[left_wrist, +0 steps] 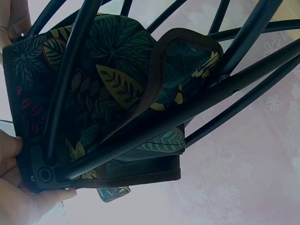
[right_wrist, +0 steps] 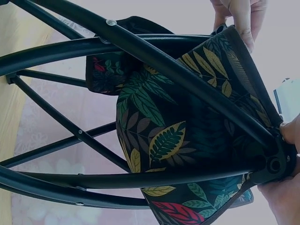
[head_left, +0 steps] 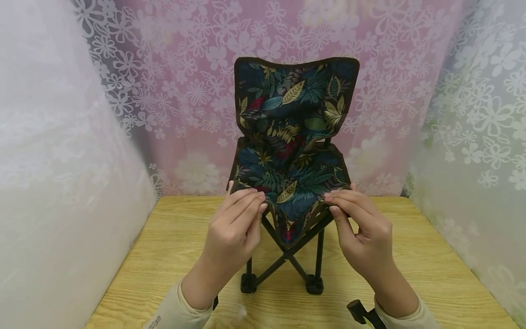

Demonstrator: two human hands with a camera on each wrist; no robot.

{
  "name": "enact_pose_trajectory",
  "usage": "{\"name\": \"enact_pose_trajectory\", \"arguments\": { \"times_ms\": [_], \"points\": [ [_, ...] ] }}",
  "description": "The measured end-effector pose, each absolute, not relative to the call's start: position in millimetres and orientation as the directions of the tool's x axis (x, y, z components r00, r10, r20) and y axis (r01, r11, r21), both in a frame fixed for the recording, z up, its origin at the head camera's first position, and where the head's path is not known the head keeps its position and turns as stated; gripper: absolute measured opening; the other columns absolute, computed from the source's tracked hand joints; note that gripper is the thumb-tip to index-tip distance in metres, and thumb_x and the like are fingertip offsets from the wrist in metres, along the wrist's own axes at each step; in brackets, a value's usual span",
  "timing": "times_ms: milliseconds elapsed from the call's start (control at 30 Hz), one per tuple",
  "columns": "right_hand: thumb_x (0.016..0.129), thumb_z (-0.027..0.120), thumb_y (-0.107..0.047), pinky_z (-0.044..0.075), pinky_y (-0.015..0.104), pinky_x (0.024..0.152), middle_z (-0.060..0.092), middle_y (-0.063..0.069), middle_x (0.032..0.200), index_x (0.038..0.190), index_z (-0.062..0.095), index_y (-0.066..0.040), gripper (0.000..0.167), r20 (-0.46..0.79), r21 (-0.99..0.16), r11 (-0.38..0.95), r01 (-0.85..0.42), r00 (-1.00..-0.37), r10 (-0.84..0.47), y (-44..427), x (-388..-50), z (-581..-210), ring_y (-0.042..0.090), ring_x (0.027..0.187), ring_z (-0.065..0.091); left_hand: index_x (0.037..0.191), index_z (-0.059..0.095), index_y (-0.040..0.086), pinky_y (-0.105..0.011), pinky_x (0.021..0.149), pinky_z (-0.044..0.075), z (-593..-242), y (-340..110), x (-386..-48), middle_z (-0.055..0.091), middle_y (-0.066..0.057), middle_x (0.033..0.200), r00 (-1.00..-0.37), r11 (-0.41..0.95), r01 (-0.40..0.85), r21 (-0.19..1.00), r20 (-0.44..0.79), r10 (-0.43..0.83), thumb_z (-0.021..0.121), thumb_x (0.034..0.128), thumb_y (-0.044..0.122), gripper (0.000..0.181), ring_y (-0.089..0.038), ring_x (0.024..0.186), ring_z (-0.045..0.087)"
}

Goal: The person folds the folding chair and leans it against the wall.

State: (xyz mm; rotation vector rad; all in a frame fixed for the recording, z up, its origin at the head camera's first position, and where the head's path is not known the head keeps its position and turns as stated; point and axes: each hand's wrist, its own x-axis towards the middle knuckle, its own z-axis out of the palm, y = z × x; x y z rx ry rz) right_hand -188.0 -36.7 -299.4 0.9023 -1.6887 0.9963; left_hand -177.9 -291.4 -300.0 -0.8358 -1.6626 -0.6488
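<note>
A small folding chair (head_left: 296, 173) with dark leaf-print fabric and brown edging stands unfolded on the table, facing me. Its black legs (head_left: 283, 258) cross below the seat. At the seat's front left corner, my left hand (head_left: 234, 226) grips the edge between thumb and fingers. My right hand (head_left: 365, 233) holds the front right corner in the same way. Between them the front edge of the seat sags into a V. From below, the left wrist view shows my left fingers around a black corner joint (left_wrist: 45, 175); another joint (right_wrist: 273, 164) sits by my right fingers.
The chair rests on a light wood-grain table (head_left: 164, 274). Behind it hangs a pink flowered curtain (head_left: 197, 91), with a pale sheet (head_left: 61, 160) on the left and a flowered one (head_left: 485, 151) on the right. A black wrist mount (head_left: 361, 313) sits at my right sleeve.
</note>
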Motion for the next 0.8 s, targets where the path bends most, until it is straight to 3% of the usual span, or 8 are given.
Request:
{"name": "enact_pose_trajectory", "arguments": {
  "times_ms": [300, 800],
  "points": [
    [0.104, 0.069, -0.012, 0.043, 0.041, 0.123, 0.077, 0.025, 0.103, 0.101, 0.080, 0.007, 0.022, 0.954, -0.213, 0.392, -0.895, -0.276, -0.113, -42, -187, -296, 0.015, 0.116, 0.072, 0.102, 0.079, -0.009, -0.039, 0.094, 0.064, -295, -287, -176, 0.081, -0.020, 0.099, -0.112, 0.596, 0.803, -0.023, 0.976, 0.188, 0.068, 0.1004, -0.001, 0.014, -0.035, 0.099, 0.077],
    [0.104, 0.069, -0.011, 0.043, 0.043, 0.124, 0.077, 0.024, 0.104, 0.102, 0.081, 0.006, 0.021, 0.957, -0.216, 0.408, -0.887, -0.276, -0.094, -50, -186, -291, 0.018, 0.115, 0.073, 0.102, 0.080, -0.007, -0.041, 0.095, 0.063, -289, -282, -177, 0.081, -0.019, 0.100, -0.124, 0.608, 0.794, -0.005, 0.978, 0.170, 0.071, 0.0977, -0.003, 0.011, -0.033, 0.100, 0.077]
  ]
}}
